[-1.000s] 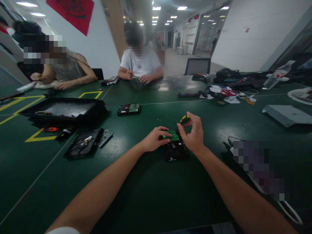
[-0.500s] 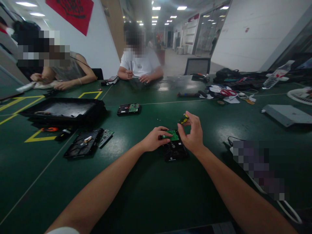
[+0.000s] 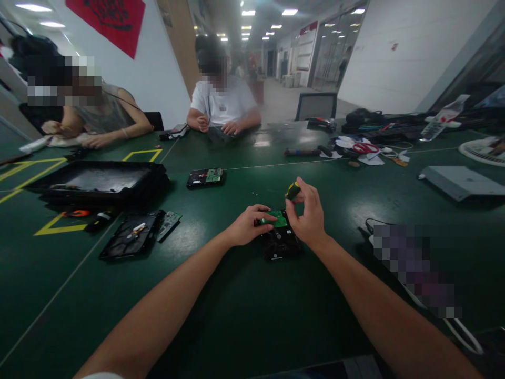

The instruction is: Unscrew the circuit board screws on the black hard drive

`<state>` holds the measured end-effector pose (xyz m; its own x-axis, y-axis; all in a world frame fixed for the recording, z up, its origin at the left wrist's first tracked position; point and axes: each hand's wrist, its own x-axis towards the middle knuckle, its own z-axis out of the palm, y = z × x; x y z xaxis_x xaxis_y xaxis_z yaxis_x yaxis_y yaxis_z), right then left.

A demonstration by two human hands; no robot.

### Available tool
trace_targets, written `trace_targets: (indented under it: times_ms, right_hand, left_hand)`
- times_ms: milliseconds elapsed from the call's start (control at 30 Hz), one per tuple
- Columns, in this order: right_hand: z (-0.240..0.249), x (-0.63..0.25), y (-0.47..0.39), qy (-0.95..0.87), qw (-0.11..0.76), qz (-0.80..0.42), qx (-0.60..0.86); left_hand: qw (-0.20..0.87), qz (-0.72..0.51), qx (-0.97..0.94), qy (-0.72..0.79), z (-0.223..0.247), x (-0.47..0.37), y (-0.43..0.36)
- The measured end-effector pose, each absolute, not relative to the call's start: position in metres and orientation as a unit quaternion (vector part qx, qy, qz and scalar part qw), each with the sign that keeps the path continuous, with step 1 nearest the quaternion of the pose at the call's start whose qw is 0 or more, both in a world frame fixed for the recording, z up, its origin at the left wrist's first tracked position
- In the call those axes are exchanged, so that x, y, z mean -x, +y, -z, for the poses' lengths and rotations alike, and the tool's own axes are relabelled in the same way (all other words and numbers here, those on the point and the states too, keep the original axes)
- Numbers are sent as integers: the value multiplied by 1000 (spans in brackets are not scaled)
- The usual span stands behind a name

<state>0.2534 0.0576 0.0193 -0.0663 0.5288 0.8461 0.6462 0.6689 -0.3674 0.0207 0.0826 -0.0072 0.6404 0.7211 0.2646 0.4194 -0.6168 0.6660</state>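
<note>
A black hard drive (image 3: 281, 245) with a green circuit board (image 3: 280, 218) on its upper face lies flat on the green table in front of me. From its left side my left hand (image 3: 252, 225) grips it, with thumb and fingers over the board. My right hand (image 3: 310, 210) is closed round the yellow-and-black handle of a screwdriver (image 3: 292, 190), raised over the drive's right edge. The screwdriver's shaft and tip cannot be made out. A few tiny light bits lie just beyond the drive.
To the left are an opened drive (image 3: 126, 239), a loose circuit board (image 3: 169, 225) and stacked black trays (image 3: 98, 179). Another hard drive (image 3: 205, 178) lies farther off. At right sit a grey metal case (image 3: 461, 181) and a bottle (image 3: 444, 118). Two co-workers (image 3: 223, 102) sit across the table.
The screwdriver handle stands more upright in my right hand, which has turned slightly. My left hand keeps its hold on the drive. The whole view has shifted a little.
</note>
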Motion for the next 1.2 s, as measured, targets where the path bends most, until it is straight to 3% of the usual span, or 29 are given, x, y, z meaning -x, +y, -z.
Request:
trace_targets:
  times_ms: [1200]
  right_hand:
    - [-13, -256, 59, -723, 557, 33, 407]
  left_hand:
    - [275, -263, -863, 332, 6, -21, 82]
